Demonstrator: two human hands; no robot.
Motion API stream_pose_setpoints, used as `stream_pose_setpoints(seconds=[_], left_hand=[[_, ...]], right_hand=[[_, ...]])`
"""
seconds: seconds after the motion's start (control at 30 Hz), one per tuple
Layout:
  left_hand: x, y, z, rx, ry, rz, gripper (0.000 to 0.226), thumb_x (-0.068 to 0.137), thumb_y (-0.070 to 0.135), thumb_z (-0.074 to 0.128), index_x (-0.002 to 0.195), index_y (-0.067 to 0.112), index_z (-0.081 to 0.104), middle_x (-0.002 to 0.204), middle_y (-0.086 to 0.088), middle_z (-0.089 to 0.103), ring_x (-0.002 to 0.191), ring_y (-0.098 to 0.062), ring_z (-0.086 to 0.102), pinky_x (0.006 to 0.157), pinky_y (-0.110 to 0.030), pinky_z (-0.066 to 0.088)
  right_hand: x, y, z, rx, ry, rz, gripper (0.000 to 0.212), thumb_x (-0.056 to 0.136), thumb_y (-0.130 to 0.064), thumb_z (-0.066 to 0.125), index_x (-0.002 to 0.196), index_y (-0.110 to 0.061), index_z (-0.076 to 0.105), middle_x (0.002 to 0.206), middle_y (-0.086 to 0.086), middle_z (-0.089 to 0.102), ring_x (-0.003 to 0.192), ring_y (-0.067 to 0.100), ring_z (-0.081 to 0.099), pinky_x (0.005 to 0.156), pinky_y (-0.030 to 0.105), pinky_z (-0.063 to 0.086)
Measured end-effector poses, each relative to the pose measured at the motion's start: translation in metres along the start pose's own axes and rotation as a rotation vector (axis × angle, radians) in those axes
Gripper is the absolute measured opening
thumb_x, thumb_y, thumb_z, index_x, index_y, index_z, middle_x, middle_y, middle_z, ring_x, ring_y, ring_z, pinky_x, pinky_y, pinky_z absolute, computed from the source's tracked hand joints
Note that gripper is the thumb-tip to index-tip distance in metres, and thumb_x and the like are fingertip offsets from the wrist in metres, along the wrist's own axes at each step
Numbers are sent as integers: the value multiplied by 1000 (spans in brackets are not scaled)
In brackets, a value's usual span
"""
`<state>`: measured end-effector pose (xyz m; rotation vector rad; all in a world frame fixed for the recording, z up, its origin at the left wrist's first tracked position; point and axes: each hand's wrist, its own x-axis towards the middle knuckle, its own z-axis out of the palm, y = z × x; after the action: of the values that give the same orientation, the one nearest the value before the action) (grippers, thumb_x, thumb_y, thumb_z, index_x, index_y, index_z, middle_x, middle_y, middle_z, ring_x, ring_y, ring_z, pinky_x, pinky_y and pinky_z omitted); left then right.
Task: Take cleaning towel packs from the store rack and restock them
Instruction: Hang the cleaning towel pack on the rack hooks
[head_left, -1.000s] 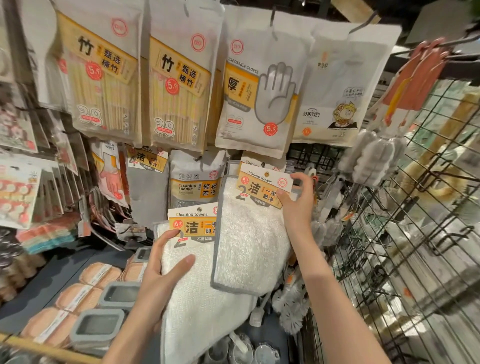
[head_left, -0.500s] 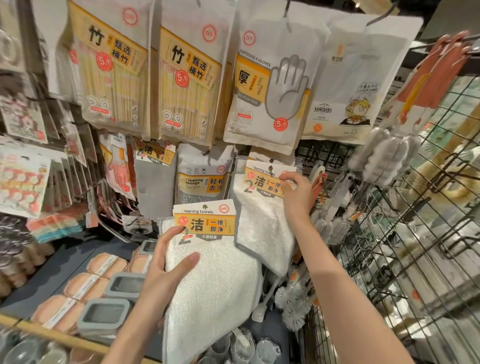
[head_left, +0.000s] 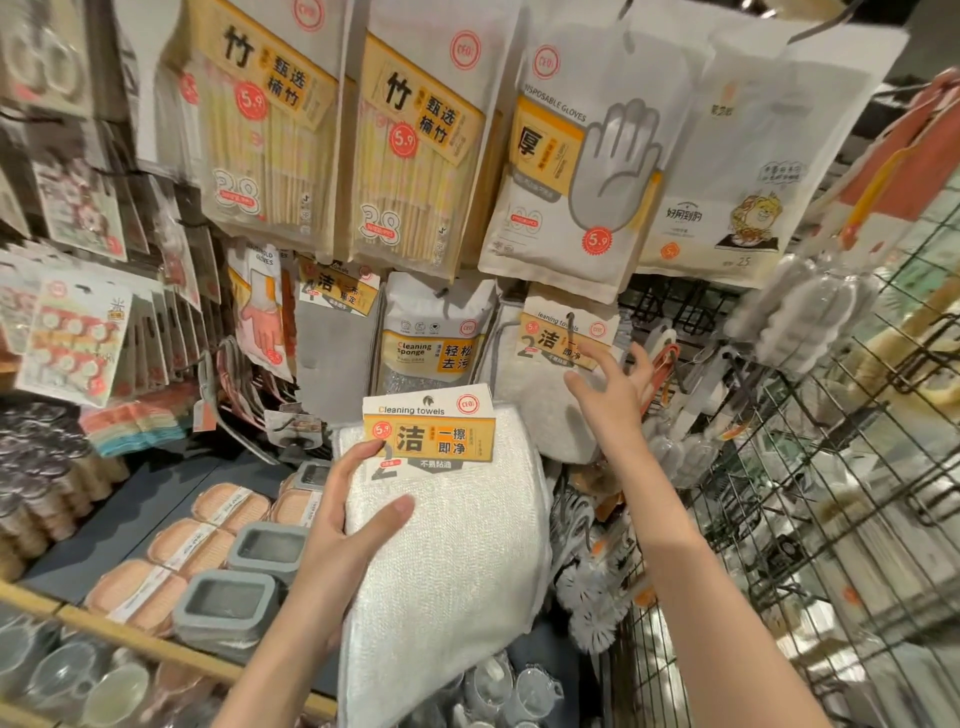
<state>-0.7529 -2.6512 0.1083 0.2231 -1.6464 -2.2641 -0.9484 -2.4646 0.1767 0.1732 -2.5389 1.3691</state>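
Two white fluffy cleaning towel packs with yellow labels: your left hand (head_left: 343, 535) grips one (head_left: 447, 551) low; the other (head_left: 550, 384) hangs on the rack, your right hand (head_left: 610, 389) spread loose beside it.

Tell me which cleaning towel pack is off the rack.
The towel pack gripped by the left hand; the other pack hangs on its hook.

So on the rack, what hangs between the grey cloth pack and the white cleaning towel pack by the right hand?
A white Cleaning sponge pouch hangs between the grey cloth pack and the hung white towel pack, shown in the head view.
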Motion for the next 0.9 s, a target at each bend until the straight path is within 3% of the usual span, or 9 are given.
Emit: stream_pose_setpoints(seconds=[0.13, 0.23, 0.37, 0.5, 0.63, 0.77, 0.9], left_hand=[[-1, -3, -6, 29, 9, 8, 54, 72, 26, 78, 112, 54, 55, 121, 34, 55, 123, -7, 48, 104, -42, 40], [-1, -3, -11, 31, 19, 5, 52, 73, 24, 72, 110, 56, 55, 118, 39, 53, 120, 3, 46, 96, -30, 41], [-5, -1, -21, 33, 11, -8, 56, 70, 28, 80, 112, 56, 54, 128, 28, 52, 123, -5, 47, 101, -36, 41], [-8, 1, -32, 70, 0, 16, 58, 71, 34, 79, 114, 61, 51, 127, 35, 50, 122, 5, 44, 97, -31, 40], [-8, 1, -37, 109, -3, 53, 60, 80, 17, 70, 119, 57, 48, 109, 54, 47, 102, 30, 42, 81, -13, 36], [-7, -1, -46, 103, -12, 43, 66, 81, 12, 73, 123, 55, 46, 109, 53, 48, 103, 29, 44, 81, -12, 38], [-7, -2, -49, 92, -24, 41, 68, 84, 8, 67, 128, 53, 42, 107, 55, 47, 103, 30, 44, 74, 1, 40]], right_hand=[[-35, -17, 10, 129, -130, -46, 28, 90, -24, 59, 119, -24, 57, 146, 1, 22, 137, 13, 22, 95, 9, 17], [-61, -27, 22, 238, -298, -12, 33, 93, -34, 52, 125, -26, 53, 137, -5, 39, 125, 9, 41, 96, 15, 31], [-91, -33, 31, 258, -447, -8, 31, 94, -33, 50, 123, -21, 56, 129, -4, 53, 113, 1, 51, 87, 4, 40], [-107, -32, 40, 191, -422, -34, 46, 85, -32, 65, 128, -25, 51, 131, -4, 53, 124, 10, 47, 106, 31, 38], [-120, -37, 47, 208, -318, -18, 53, 79, -25, 73, 128, -23, 53, 130, -5, 51, 122, 7, 45, 102, 23, 35], [-127, -38, 52, 243, -235, 46, 49, 73, -24, 79, 117, -20, 57, 123, -1, 57, 116, 9, 50, 95, 24, 40], [-128, -37, 54, 223, -249, 71, 45, 69, -29, 82, 107, -21, 58, 117, 1, 61, 110, 14, 55, 96, 33, 45]])
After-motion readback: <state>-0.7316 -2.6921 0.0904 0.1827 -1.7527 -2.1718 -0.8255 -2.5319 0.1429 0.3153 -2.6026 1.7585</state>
